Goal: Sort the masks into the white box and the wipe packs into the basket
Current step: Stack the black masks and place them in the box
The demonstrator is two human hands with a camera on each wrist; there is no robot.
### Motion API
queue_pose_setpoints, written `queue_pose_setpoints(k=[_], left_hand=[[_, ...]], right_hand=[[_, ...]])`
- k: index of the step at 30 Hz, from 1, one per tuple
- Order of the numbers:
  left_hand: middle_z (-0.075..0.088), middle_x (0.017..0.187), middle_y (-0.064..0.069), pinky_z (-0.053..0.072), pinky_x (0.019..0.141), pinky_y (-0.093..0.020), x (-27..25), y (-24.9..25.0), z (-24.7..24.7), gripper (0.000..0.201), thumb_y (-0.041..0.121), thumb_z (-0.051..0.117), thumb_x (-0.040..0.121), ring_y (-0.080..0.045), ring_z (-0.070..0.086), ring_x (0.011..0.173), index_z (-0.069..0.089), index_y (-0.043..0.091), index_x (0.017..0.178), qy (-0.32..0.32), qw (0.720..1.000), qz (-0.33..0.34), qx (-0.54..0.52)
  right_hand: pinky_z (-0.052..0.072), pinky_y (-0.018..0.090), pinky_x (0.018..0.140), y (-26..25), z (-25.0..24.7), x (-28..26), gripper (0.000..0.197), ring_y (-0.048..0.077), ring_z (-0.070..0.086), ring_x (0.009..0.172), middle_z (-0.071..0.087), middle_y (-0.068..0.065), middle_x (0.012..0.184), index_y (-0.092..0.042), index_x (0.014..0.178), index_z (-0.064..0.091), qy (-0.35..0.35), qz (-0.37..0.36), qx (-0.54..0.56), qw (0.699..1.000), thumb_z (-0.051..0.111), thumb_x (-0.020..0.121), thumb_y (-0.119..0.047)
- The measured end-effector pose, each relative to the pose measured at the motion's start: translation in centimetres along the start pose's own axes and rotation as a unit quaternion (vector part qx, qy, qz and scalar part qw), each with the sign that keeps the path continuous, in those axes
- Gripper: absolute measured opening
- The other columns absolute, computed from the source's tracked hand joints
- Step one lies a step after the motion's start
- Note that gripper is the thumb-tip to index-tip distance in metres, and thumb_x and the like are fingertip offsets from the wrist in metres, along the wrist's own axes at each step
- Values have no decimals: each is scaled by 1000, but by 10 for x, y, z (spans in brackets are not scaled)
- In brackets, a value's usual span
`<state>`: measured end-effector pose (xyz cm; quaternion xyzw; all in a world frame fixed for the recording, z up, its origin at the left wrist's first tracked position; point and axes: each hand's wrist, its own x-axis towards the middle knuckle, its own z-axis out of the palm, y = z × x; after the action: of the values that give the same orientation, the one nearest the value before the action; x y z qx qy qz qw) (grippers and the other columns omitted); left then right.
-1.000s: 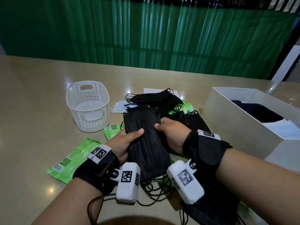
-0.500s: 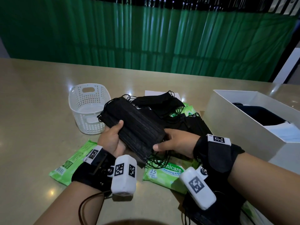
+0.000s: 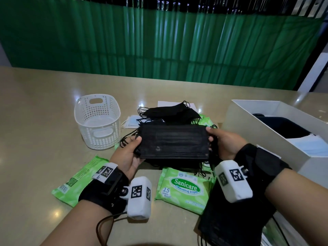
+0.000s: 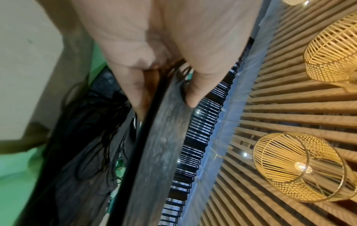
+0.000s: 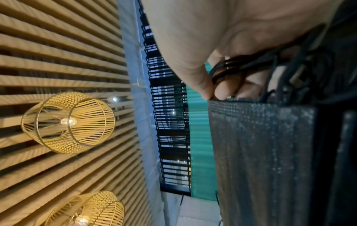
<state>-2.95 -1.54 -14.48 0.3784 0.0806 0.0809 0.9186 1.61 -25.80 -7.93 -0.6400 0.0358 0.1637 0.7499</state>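
Observation:
A stack of black masks (image 3: 173,142) is held level above the table between both hands. My left hand (image 3: 130,151) pinches its left end, thumb on top; in the left wrist view the stack (image 4: 160,145) sits between thumb and fingers. My right hand (image 3: 224,143) grips the right end, where the stack (image 5: 260,152) and its ear loops show in the right wrist view. More black masks (image 3: 170,113) lie behind. Green wipe packs (image 3: 184,187) (image 3: 79,180) lie under and left of my hands. The white basket (image 3: 97,121) stands at the left, the white box (image 3: 248,125) at the right.
The box holds dark masks (image 3: 284,126) and pale blue ones (image 3: 314,146). A light blue mask (image 3: 131,121) and a white sheet (image 3: 166,103) lie behind the pile. Another black pile (image 3: 234,222) lies under my right forearm. A green curtain (image 3: 159,41) backs the table.
The mask stack was lifted off the pile and turned from upright to level, with a hand at each end. The Sanicare pack beneath came into view.

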Motion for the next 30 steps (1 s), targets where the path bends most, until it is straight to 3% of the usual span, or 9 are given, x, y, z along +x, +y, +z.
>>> queue_pose_setpoints(k=[3, 6, 8, 11, 13, 15, 21, 25, 30], left_hand=[[71, 65, -6, 57, 49, -31, 0, -2, 0, 21, 1, 45, 94, -15, 69, 58, 54, 9, 77, 6, 1000, 8, 11], [70, 77, -9, 59, 61, -34, 3, 1, -3, 15, 5, 41, 95, -17, 70, 68, 55, 4, 88, -21, 999, 6, -31], [68, 76, -10, 59, 63, -31, 4, 4, -4, 18, 6, 42, 92, -16, 68, 68, 56, 2, 82, -30, 998, 11, -48], [64, 67, -7, 58, 63, -29, -4, 10, -2, 13, 17, 73, 64, -16, 64, 64, 64, 10, 57, -58, 997, 9, -59], [58, 58, -4, 58, 63, -30, -6, 12, -3, 37, 23, 92, 32, -15, 58, 55, 63, 13, 54, -80, 995, 5, -60], [46, 48, 0, 55, 54, -27, -8, 14, -4, 47, 27, 94, 22, -13, 47, 42, 62, 14, 55, -83, 995, -4, -52], [28, 31, 5, 39, 40, -16, -18, 20, -2, 40, 25, 93, 33, -8, 19, 27, 66, 12, 60, -170, 982, -44, -62], [37, 44, -1, 52, 59, -25, -15, 25, -10, 31, 18, 65, 83, -13, 28, 39, 67, 9, 113, -283, 940, -58, -183], [51, 58, 2, 47, 49, -17, -22, 29, 0, 73, 37, 89, 46, -9, 40, 39, 66, 34, 115, -165, 983, 17, -79]], right_hand=[[37, 17, 42, -11, -9, -4, 39, 11, 34, 40, 31, -3, 40, -15, 59, 42, 31, -27, 30, 999, 47, 96, -26], [32, 15, 40, -23, -16, -11, 25, 6, 26, 32, 24, -7, 36, -15, 71, 48, 39, -50, 69, 996, 49, 95, -24], [29, 13, 38, -30, -21, -14, 22, 5, 23, 30, 22, -7, 36, -15, 74, 50, 37, -59, 76, 995, 49, 95, -22], [27, 13, 35, -36, -25, -17, 20, 5, 21, 29, 21, -7, 36, -16, 76, 51, 37, -68, 68, 995, 48, 95, -22], [27, 12, 34, -38, -26, -18, 23, 4, 21, 28, 21, -6, 35, -17, 74, 49, 41, -72, 71, 994, 46, 96, -24], [26, 12, 34, -40, -27, -19, 27, 4, 21, 28, 22, -7, 35, -17, 72, 47, 49, -75, 75, 993, 45, 97, -26], [27, 11, 35, -43, -26, -24, 28, 4, 23, 28, 24, -8, 34, -17, 72, 45, 64, -75, 80, 992, 45, 97, -28], [30, 11, 36, -47, -24, -27, 24, 4, 24, 29, 25, -8, 35, -16, 76, 49, 47, -62, 55, 995, 46, 97, -26], [39, 19, 42, -47, -17, -35, 18, 7, 29, 35, 34, -3, 48, -15, 76, 48, 0, -59, -36, 998, 49, 93, -9]])
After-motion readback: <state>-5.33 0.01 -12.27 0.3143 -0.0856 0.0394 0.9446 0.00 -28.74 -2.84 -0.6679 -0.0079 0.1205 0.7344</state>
